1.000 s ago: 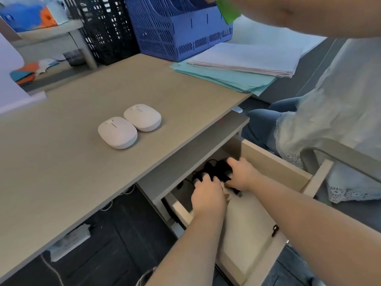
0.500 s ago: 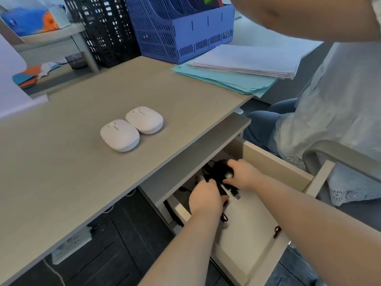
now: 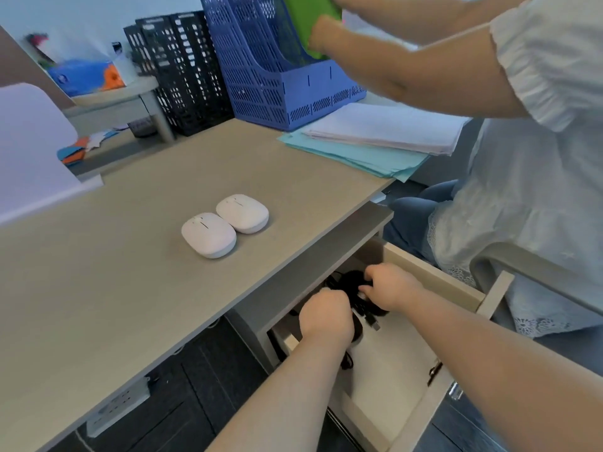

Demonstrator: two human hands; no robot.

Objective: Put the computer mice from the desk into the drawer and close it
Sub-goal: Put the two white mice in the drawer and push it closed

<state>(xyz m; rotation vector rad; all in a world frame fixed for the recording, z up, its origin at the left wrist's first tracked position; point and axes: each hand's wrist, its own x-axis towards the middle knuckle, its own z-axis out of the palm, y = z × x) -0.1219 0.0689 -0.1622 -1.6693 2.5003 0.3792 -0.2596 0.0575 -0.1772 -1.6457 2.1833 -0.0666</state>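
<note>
Black wired mice (image 3: 354,282) are clasped by the left hand (image 3: 326,316) and right hand (image 3: 393,290) in the open drawer (image 3: 430,272), while two smooth, light, likely slippery white mice (image 3: 225,225) on the bench (image 3: 130,256) are best pinched by their sides.

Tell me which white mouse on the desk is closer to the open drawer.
The far-right white mouse, beside the desk's front edge; the other white mouse lies farther left.

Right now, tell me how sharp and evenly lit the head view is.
Head view: wide-angle, so the desk edge bows; soft overall, the white mice fairly crisp with faint shadows. The far shelf at upper left is blurred. Light is bright and even on the desk; the drawer back sits in shadow, so the black mice under the left hand and right hand lose detail.
</note>
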